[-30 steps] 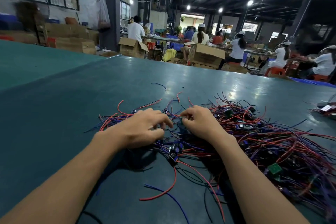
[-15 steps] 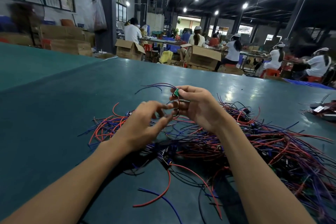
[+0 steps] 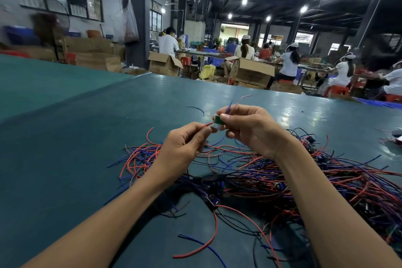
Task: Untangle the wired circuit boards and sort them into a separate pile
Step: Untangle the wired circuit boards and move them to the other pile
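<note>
A tangled heap of red, blue and black wires with small circuit boards (image 3: 289, 183) lies on the green table (image 3: 65, 141), spreading right. My right hand (image 3: 248, 129) is raised above the heap and pinches a small green circuit board (image 3: 218, 120) between thumb and fingers; blurred blue and red wires stick up from it. My left hand (image 3: 182, 148) is just left of it, fingers closed on a red wire (image 3: 206, 125) that runs to the board.
A smaller spread of red and blue wires (image 3: 139, 159) lies left of the heap. Loose red and blue wires (image 3: 202, 243) lie near the front. Another wired item (image 3: 394, 137) sits at the right edge. Workers and cardboard boxes (image 3: 250, 70) are beyond the table.
Both hands rose from the heap. My right hand lifted a green board clear of the tangle, and my left hand closed on its red wire.
</note>
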`<action>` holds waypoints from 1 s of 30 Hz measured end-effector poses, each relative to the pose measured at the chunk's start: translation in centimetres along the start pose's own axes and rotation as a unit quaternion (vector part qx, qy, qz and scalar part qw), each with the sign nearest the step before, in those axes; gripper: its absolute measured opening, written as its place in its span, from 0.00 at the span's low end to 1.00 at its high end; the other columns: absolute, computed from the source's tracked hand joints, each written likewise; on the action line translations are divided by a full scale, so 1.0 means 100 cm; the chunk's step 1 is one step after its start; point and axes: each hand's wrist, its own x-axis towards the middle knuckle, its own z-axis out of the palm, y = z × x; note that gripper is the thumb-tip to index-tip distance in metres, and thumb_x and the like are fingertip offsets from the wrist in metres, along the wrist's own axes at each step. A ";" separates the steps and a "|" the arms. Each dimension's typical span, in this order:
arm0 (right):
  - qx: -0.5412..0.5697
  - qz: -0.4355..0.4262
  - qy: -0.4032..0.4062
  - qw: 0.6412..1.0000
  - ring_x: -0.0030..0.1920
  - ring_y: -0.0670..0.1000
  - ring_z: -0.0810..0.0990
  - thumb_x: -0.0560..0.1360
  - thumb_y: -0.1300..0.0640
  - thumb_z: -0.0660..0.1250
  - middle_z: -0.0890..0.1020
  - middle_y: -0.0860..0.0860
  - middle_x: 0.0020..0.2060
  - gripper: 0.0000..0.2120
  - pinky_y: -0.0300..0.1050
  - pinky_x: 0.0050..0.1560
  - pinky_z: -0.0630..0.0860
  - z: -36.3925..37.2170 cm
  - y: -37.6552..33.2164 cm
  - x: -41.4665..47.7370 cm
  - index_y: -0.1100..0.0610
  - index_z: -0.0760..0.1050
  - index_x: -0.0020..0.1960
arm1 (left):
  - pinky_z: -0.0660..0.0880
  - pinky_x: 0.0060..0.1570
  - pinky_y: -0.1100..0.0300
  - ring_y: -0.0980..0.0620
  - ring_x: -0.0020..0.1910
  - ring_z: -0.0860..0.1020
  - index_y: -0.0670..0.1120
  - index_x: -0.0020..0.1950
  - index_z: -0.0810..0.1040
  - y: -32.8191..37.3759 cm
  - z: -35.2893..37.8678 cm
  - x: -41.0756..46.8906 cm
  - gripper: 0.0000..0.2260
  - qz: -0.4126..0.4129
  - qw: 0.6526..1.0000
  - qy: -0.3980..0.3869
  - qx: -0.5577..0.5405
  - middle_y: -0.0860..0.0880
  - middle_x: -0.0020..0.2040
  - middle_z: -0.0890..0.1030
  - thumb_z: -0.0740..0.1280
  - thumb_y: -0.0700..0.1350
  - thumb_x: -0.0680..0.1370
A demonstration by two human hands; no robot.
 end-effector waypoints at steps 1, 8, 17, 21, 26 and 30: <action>-0.002 -0.001 0.014 1.000 0.42 0.52 0.83 0.70 0.63 0.73 0.85 0.58 0.45 0.07 0.40 0.37 0.77 -0.002 -0.001 0.000 0.61 0.85 0.47 | 0.64 0.30 0.60 0.55 0.29 0.66 0.50 0.54 0.83 0.000 0.000 0.000 0.11 0.004 1.000 0.016 0.013 0.56 0.30 0.70 0.63 0.52 0.82; -0.024 0.026 0.123 0.992 0.41 0.52 0.85 0.67 0.54 0.77 0.85 0.54 0.42 0.12 0.41 0.35 0.80 -0.011 -0.009 -0.006 0.60 0.86 0.47 | 0.58 0.29 0.63 0.57 0.27 0.61 0.50 0.50 0.84 -0.004 -0.008 0.000 0.09 0.032 0.991 0.072 0.104 0.56 0.28 0.68 0.65 0.49 0.84; 0.011 0.032 0.197 0.980 0.34 0.48 0.83 0.71 0.57 0.74 0.84 0.53 0.35 0.11 0.38 0.32 0.80 -0.034 -0.032 -0.018 0.64 0.82 0.49 | 0.57 0.27 0.62 0.56 0.25 0.60 0.52 0.49 0.84 -0.009 -0.009 -0.001 0.10 0.036 0.984 0.086 0.155 0.56 0.25 0.66 0.64 0.52 0.83; 0.034 0.035 0.209 0.977 0.34 0.47 0.83 0.73 0.58 0.73 0.84 0.53 0.35 0.10 0.38 0.32 0.80 -0.035 -0.037 -0.019 0.65 0.82 0.49 | 0.56 0.27 0.60 0.57 0.25 0.59 0.52 0.48 0.83 -0.011 -0.008 -0.001 0.10 0.035 0.985 0.086 0.148 0.56 0.25 0.64 0.64 0.53 0.83; 0.100 0.042 0.244 0.964 0.32 0.46 0.82 0.79 0.57 0.69 0.82 0.52 0.35 0.09 0.38 0.31 0.79 -0.040 -0.040 -0.015 0.64 0.81 0.50 | 0.57 0.27 0.63 0.57 0.25 0.60 0.52 0.49 0.84 -0.012 -0.011 0.000 0.09 0.035 0.985 0.096 0.138 0.57 0.26 0.65 0.65 0.50 0.84; 0.153 0.015 0.308 0.939 0.39 0.55 0.87 0.82 0.61 0.64 0.84 0.61 0.45 0.09 0.46 0.37 0.84 -0.039 -0.037 -0.012 0.66 0.73 0.59 | 0.59 0.27 0.67 0.57 0.24 0.63 0.49 0.50 0.84 -0.008 -0.010 0.000 0.09 0.036 0.981 0.119 0.147 0.50 0.28 0.68 0.64 0.47 0.84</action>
